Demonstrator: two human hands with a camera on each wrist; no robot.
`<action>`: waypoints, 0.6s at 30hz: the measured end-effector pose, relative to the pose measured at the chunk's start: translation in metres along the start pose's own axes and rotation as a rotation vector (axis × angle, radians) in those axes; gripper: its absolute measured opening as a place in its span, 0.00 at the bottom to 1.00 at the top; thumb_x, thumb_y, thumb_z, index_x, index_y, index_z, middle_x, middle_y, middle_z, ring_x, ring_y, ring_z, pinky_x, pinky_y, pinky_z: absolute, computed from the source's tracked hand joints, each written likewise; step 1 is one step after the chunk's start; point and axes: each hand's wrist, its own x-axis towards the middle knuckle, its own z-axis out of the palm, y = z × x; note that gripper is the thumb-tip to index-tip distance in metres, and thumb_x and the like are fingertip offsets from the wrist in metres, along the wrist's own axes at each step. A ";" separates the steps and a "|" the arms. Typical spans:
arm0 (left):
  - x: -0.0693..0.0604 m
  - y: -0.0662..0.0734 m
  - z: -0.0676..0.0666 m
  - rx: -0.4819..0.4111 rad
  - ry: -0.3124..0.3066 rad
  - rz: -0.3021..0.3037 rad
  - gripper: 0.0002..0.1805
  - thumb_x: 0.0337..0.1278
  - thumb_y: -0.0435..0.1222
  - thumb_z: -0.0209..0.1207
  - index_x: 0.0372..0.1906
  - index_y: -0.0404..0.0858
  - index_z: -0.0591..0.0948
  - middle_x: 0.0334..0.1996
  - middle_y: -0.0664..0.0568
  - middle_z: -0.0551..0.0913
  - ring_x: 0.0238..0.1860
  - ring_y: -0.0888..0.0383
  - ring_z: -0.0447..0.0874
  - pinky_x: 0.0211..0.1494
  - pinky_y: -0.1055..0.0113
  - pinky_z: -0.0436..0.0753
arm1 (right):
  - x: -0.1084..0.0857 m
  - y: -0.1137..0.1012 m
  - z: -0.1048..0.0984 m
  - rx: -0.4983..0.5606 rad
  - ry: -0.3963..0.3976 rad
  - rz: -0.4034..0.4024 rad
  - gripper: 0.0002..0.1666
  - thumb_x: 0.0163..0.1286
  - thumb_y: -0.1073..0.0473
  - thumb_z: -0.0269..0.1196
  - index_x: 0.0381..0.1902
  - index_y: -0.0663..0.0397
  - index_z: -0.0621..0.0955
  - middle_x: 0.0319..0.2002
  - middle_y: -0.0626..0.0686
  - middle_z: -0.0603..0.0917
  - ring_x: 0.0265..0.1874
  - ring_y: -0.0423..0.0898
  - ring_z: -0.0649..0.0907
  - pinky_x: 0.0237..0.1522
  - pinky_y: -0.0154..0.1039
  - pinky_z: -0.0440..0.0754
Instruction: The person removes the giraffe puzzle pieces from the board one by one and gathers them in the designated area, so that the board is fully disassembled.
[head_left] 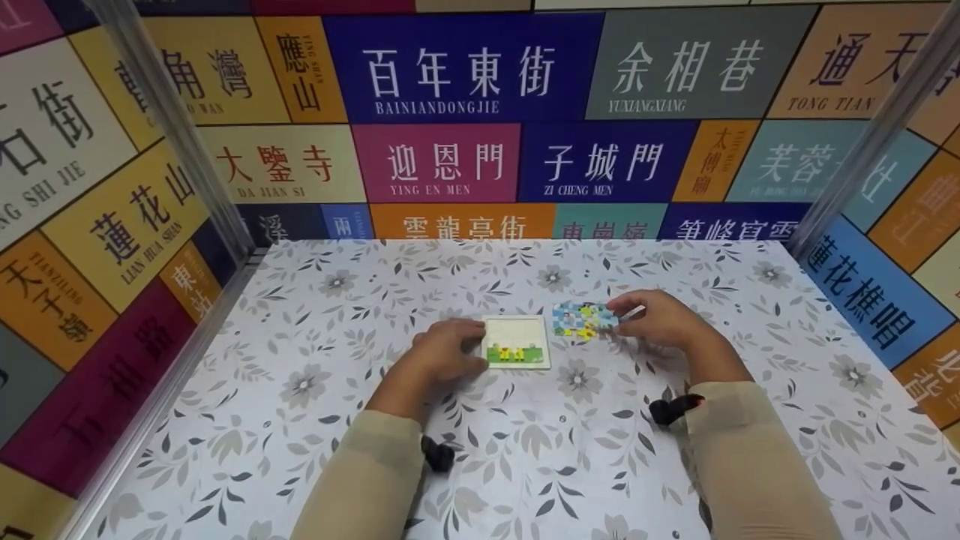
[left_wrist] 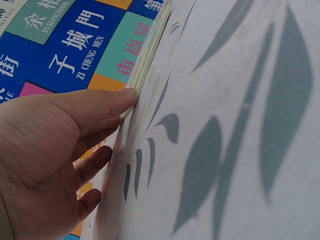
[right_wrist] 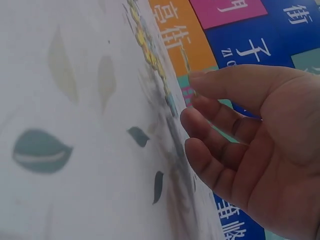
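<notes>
A small square white puzzle frame (head_left: 517, 330) lies flat on the table, a green strip with yellow and red shapes along its near side. My left hand (head_left: 448, 351) grips the frame's left side, thumb at the near corner and fingers at the far one. In the left wrist view, the left hand (left_wrist: 55, 150) has its thumb on the frame's edge. Blue, white and yellow puzzle pieces (head_left: 577, 321) lie together right of the frame. At their right side, my right hand (head_left: 660, 324) pinches a thin piece (right_wrist: 186, 61) between thumb and forefinger; the right hand's (right_wrist: 250, 135) other fingers are curled.
The table (head_left: 375, 465) has a white cover printed with grey flowers and leaves. Colourful panels (head_left: 465, 67) with Chinese lettering stand behind and at both sides. Dark wrist-mounted devices (head_left: 437, 454) sit by both sleeves.
</notes>
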 end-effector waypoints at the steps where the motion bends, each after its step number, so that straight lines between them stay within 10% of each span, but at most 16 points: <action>1: 0.000 0.000 0.000 -0.003 -0.001 -0.001 0.35 0.63 0.48 0.71 0.76 0.56 0.77 0.81 0.61 0.70 0.86 0.49 0.59 0.88 0.40 0.52 | 0.000 0.001 0.001 -0.001 0.001 0.012 0.28 0.73 0.54 0.71 0.69 0.44 0.82 0.67 0.58 0.82 0.62 0.57 0.84 0.52 0.43 0.85; 18: -0.001 -0.002 0.000 -0.004 0.015 0.050 0.34 0.63 0.46 0.70 0.75 0.52 0.79 0.80 0.61 0.72 0.85 0.49 0.60 0.89 0.40 0.51 | 0.004 0.010 0.005 -0.020 -0.004 0.008 0.29 0.69 0.56 0.74 0.68 0.48 0.83 0.64 0.60 0.85 0.60 0.56 0.83 0.54 0.44 0.82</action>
